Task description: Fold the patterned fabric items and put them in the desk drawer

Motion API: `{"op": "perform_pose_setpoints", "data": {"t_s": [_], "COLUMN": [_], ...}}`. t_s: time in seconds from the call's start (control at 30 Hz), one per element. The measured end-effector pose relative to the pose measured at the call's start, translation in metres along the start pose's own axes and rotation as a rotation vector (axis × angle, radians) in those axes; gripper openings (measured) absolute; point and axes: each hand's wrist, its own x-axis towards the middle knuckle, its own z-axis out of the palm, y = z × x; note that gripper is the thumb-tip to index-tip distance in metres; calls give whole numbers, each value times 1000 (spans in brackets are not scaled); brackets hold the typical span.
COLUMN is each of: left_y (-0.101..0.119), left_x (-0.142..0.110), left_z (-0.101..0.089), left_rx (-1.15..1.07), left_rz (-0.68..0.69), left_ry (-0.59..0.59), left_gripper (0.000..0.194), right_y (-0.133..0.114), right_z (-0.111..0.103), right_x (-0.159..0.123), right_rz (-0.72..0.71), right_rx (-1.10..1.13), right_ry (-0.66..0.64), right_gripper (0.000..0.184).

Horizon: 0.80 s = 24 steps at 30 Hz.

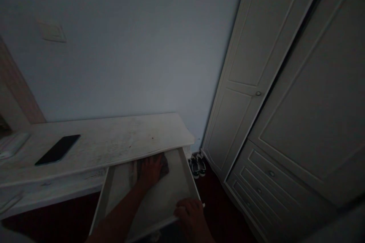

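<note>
A white drawer [176,167] is pulled out from under the white dresser top. My left hand [150,171] reaches into its back part, fingers spread flat over a folded grey patterned cloth [164,165]. The cloth lies near the back of the drawer, partly covered by that hand. At the drawer's front right corner, my right hand [189,210] has its fingers curled over the front edge. The picture is dim, so finer details of the cloth cannot be made out.
On the dresser top [114,136] lie a dark phone or tablet [58,150] and, far left, a pale folded item [13,144]. Black-and-white shoes [196,165] stand on the dark red floor. A tall white wardrobe [242,83] with drawers closes off the right side.
</note>
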Motion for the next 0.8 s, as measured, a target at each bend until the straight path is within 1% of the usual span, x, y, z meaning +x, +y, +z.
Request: {"op": "perform_pose_setpoints", "data": {"t_s": [0.1,0.2,0.27,0.33,0.37,0.4,0.43,0.5,0.57,0.63,0.7,0.8], "left_y": [32,62,73,75,73,70,66,60,55,51,46,33], "left_x": [13,24,27,23,18,13,6,-9,-25,-39,-50,-62], "left_z": [8,13,13,12,11,9,7,5,3,3,2,-4], "left_rx": [-44,-94,-118,-132,-138,-143,-148,-158,-164,-163,-152,-113], "left_rz": [56,147,211,276,314,358,404,494,571,627,656,651], "left_ry": [12,9,1,-9,-17,-29,-44,-80,-121,-168,-216,-277], "left_gripper": [60,61,60,58,57,56,56,57,60,62,64,66], "right_y": [9,12,9,5,3,1,-1,-3,-6,-9,-11,-15], "right_z": [23,36,39,35,31,24,16,-4,-25,-39,-46,-46], "right_x": [-9,-14,-13,-10,-8,-6,-5,-1,1,4,6,9], "right_rz": [-52,-68,-49,-32,-33,-38,-46,-65,-65,-42,-10,24], "right_rx": [-40,-50,-45,-44,-48,-57,-66,-78,-67,-39,-12,7], "right_ry": [146,258,349,429,447,444,413,292,136,38,31,48], "right_gripper": [19,24,25,23,21,19,15,10,18,26,27,33]}}
